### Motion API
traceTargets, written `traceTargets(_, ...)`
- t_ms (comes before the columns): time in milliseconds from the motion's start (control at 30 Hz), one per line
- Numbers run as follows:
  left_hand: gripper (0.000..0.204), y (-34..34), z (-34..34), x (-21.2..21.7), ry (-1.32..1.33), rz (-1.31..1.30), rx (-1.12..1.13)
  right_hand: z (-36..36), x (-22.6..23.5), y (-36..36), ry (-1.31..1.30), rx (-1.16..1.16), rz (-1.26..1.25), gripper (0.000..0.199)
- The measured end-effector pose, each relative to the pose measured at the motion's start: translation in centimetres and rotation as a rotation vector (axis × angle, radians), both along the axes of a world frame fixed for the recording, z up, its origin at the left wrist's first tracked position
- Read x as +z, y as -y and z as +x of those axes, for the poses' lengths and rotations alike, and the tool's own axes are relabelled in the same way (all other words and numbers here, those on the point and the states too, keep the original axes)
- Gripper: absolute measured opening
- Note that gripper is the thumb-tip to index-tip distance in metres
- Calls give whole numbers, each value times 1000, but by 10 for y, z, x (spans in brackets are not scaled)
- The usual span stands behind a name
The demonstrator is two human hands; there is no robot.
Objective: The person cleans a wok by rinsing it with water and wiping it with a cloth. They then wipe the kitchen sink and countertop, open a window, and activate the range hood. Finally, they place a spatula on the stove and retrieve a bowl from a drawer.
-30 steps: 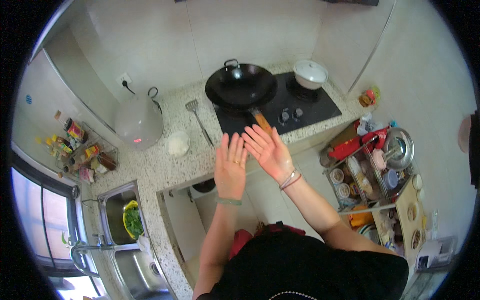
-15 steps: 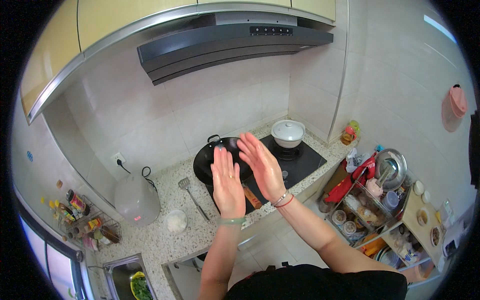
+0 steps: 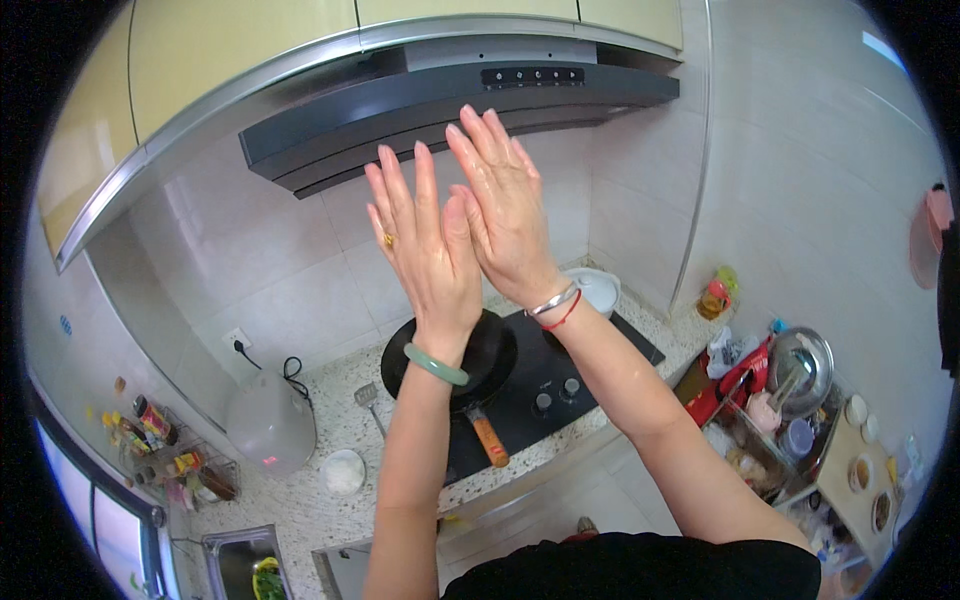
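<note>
We are holding our left hand (image 3: 428, 250) and right hand (image 3: 505, 205) raised in front of the black range hood (image 3: 450, 110), fingers stretched out flat and holding nothing; the two hands are touching along their inner edges, the right one overlapping the left slightly. Below the hands, a black wok (image 3: 485, 355) with an orange-brown handle is sitting on the black cooktop (image 3: 560, 385), partly hidden by our left wrist and its green bangle (image 3: 436, 365). Behind the wok, a white pot (image 3: 597, 288) is standing at the cooktop's far corner. Left of the cooktop, on the speckled stone countertop (image 3: 330, 440), a metal spatula (image 3: 366, 398) is lying beside a pale rounded appliance, perhaps a rice cooker (image 3: 270, 430), plugged into the tiled wall. Right of the cooktop, a wire rack (image 3: 790, 420) is holding jars and a steel lid. Yellow cabinets (image 3: 240, 45) are hanging above the hood.
</note>
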State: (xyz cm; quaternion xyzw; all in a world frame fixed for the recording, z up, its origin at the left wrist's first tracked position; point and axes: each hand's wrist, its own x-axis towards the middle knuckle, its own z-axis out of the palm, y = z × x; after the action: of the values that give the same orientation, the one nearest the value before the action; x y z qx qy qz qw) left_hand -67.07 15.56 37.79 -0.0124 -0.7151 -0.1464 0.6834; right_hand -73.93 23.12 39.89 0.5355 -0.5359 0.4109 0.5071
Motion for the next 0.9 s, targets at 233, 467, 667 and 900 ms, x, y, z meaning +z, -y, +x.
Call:
traceTargets(233,52,2,-48,39,-17,-155,497,-72,41,-3,-172,-138,27,55)
traceTargets(467,52,3,-84,52,-38,-99,726,-123,68,17,-306,-50,87,57)
traceTargets(667,51,-25,-204,74,76,-244,733,-240,85,-19,-262,-348,89,57)
traceTargets(900,52,-143,-340,81,66,-469,292,-360,51,-167,-24,-589,-75,56)
